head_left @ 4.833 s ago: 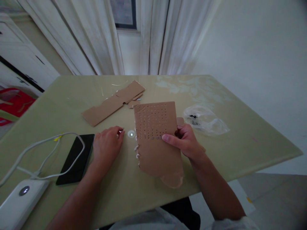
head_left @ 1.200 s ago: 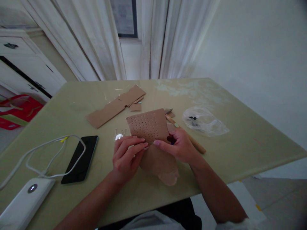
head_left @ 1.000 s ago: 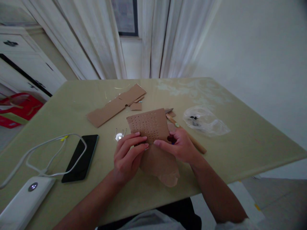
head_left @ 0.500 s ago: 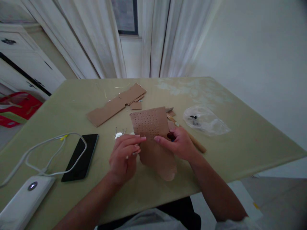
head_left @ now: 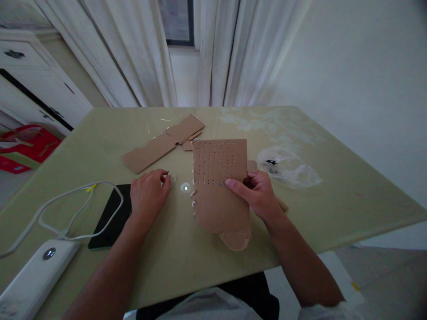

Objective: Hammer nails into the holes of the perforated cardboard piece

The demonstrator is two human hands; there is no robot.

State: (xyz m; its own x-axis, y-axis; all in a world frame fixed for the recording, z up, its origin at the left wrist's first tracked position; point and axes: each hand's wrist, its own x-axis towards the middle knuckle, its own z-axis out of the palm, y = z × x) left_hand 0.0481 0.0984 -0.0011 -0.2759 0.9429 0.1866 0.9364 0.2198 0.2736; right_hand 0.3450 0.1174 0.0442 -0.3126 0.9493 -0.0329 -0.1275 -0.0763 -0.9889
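Perforated cardboard piece (head_left: 220, 202), nearly face-on to us, stood at the middle of our view above the near part of the pale green table (head_left: 333, 195). We gripped it in the right hand (head_left: 262, 193), the thumb pressed on its front near the lowest holes and the fingers tucked behind its right edge.

What had just changed was the left hand (head_left: 148, 193). Half a second earlier it was up at the card's left edge; now it had moved away to the left, its fingertips near a few thin pins (head_left: 174, 181). Thumb and forefinger were bent close together, but we could not tell whether they had grasped a pin or only reached among them. To our judgement, this made a pause at the holes, with small parts getting the left hand's attention while the right hand kept the card ready.

Compared with the earlier frame, the card leaned back less, so its grid and the pale tufts along its left edge showed fully. The wooden handle (head_left: 283, 205) was mostly hidden behind the right hand and wrist. Our left hand and forearm now covered part of the black phone (head_left: 108, 222). The clear plastic bag (head_left: 296, 171) and cardboard strips (head_left: 156, 150) lay much as before.
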